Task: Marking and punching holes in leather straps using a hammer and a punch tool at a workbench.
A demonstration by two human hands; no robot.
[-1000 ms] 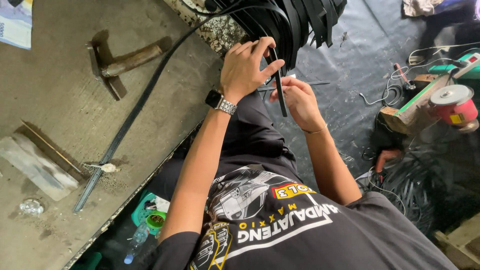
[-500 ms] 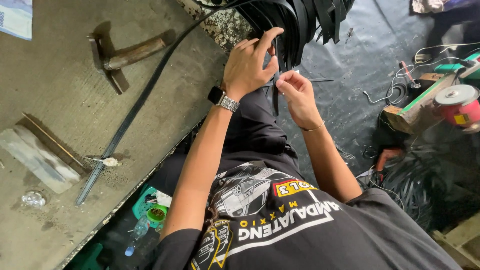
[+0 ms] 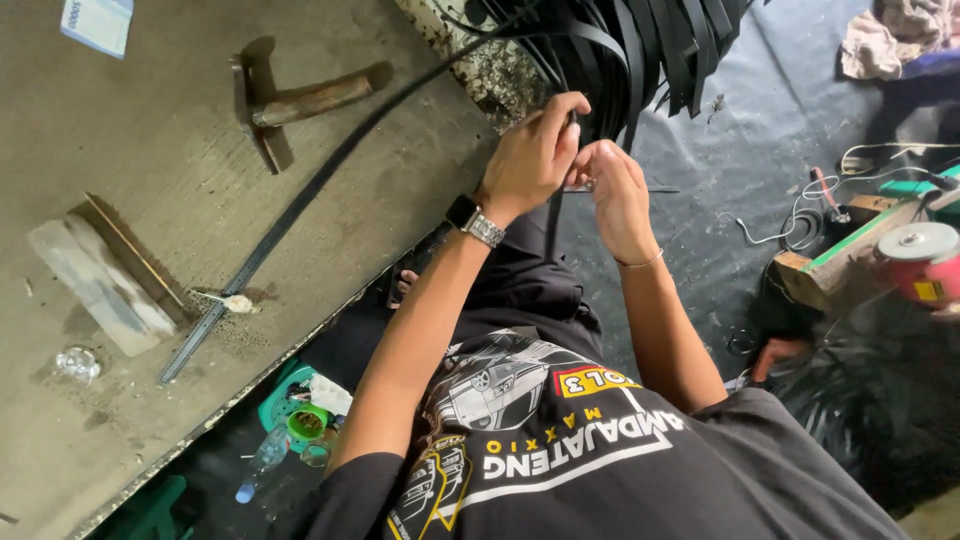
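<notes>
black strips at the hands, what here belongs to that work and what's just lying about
In hand: left hand and right hand pinching one thin black strip beside the hanging bundle of black strips.

Lying about: wooden-handled hammer, long metal ruler, green plastic cup, clear plastic bottle.

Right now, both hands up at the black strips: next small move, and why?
Probably draw the pinched strip down, clear of the hanging bundle of black strips. The left hand grips it at the bundle's lower edge, the right hand is closed right beside it, and the strip's free end already hangs below the hands.
</notes>
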